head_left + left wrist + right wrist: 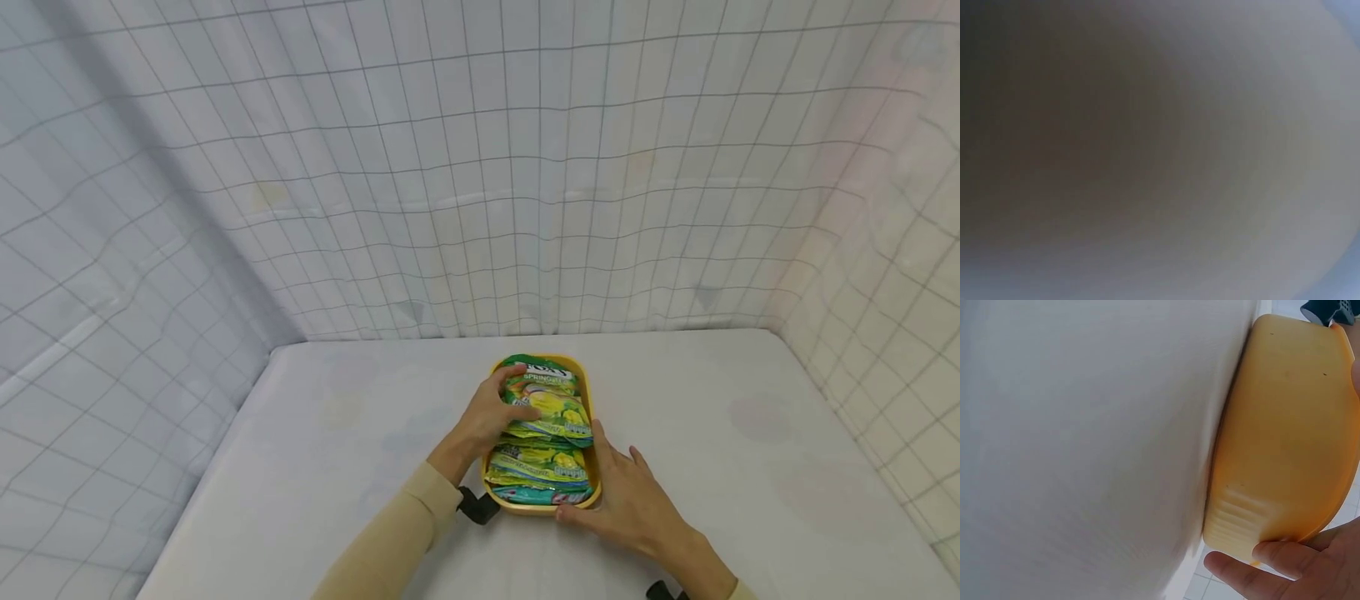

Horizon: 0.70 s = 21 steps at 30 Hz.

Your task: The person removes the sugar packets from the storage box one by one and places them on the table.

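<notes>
A yellow plastic tray (597,482) with rounded corners stands on the white table in the head view. In it lie green and yellow packets (551,400) in overlapping rows, with a teal packet (528,495) at the near end. My left hand (487,418) rests on the upper packets, its thumb and a finger spread across them; its other fingers are hidden. At the tray's near right corner, my right hand (633,508) touches the side with spread, extended fingers. The right wrist view shows the tray's outer wall (1285,437) with fingers (1288,559) at its end.
White table surface (360,417) lies around the tray. White grid-patterned sheets (480,208) hang behind it and along both sides. A dark wrist-strap part (478,505) sits beside the left wrist. The left wrist view is a blur of brown and grey.
</notes>
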Motion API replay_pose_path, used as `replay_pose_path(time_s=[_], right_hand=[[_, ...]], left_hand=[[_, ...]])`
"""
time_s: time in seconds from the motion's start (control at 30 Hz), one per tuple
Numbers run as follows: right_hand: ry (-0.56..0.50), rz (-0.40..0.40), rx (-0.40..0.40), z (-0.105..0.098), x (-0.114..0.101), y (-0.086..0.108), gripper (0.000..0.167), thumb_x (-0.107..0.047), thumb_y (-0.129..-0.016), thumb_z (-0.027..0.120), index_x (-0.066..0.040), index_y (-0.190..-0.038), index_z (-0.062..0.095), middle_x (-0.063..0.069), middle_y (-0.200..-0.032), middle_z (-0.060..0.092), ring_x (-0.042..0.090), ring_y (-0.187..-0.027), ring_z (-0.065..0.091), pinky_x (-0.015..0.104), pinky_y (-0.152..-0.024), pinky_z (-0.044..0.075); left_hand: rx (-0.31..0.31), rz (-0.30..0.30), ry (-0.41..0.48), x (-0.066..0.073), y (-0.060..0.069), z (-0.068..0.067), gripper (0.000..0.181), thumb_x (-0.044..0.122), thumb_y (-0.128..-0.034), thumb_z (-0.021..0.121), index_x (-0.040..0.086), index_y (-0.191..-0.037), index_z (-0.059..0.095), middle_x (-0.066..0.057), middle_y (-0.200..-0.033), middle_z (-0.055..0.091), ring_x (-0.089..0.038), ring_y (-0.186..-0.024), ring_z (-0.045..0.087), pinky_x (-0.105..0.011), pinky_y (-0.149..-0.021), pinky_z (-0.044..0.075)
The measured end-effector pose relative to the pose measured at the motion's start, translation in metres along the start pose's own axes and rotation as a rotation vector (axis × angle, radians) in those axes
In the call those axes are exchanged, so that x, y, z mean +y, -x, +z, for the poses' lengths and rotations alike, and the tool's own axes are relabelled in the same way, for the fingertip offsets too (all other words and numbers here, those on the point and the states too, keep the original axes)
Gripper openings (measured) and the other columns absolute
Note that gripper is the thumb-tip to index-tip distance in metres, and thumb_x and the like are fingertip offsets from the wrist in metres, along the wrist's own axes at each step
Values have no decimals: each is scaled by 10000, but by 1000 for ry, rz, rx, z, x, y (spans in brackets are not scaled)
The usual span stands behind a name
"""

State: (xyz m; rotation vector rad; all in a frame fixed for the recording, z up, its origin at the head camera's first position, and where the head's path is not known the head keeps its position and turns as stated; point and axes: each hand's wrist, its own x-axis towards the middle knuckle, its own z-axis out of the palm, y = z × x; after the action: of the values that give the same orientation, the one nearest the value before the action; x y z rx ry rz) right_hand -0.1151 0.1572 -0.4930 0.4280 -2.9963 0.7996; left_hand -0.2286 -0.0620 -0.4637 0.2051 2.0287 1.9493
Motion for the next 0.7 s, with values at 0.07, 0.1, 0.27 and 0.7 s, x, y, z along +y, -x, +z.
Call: replay_pose_path(time_s=[0.07, 0.1, 0.27, 0.7], right_hand=[[0, 3, 0, 0, 0, 0, 1318, -833, -765, 636, 46, -1605, 128, 242, -1489, 490, 392, -1351, 497, 675, -1138, 231], [-1, 2, 1, 0, 0, 0, 1318, -830, -764, 642, 46, -1605, 128, 243, -1488, 491, 392, -1350, 498, 673, -1139, 231], [-11, 4, 0, 0, -1, -1, 1329, -835, -755, 645, 53, -1602, 136, 256, -1485, 488, 398, -1347, 500, 669, -1138, 239], [-41, 33, -28, -1, -2, -1, 1344, -833, -739, 663, 59, -1598, 142, 276, -1505, 454, 419, -1356, 483, 651, -1150, 232]], left_hand=[[-34, -14, 63, 1, 0, -1, 804, -16, -847, 804, 132, -1538, 421, -169, -1362, 532, -268, -1004, 659, -431, -827, 584], [-47, -23, 91, 1, 0, -1, 804, -33, -854, 790, 130, -1543, 408, -173, -1345, 544, -273, -995, 667, -437, -825, 588], [-58, -46, 149, 1, 1, -2, 785, -96, -872, 742, 97, -1544, 387, -195, -1280, 577, -289, -974, 681, -440, -821, 592], [-30, 7, 176, 5, 9, -5, 795, -143, -870, 701, 142, -1549, 399, -191, -1445, 456, -318, -1090, 635, -430, -843, 579]])
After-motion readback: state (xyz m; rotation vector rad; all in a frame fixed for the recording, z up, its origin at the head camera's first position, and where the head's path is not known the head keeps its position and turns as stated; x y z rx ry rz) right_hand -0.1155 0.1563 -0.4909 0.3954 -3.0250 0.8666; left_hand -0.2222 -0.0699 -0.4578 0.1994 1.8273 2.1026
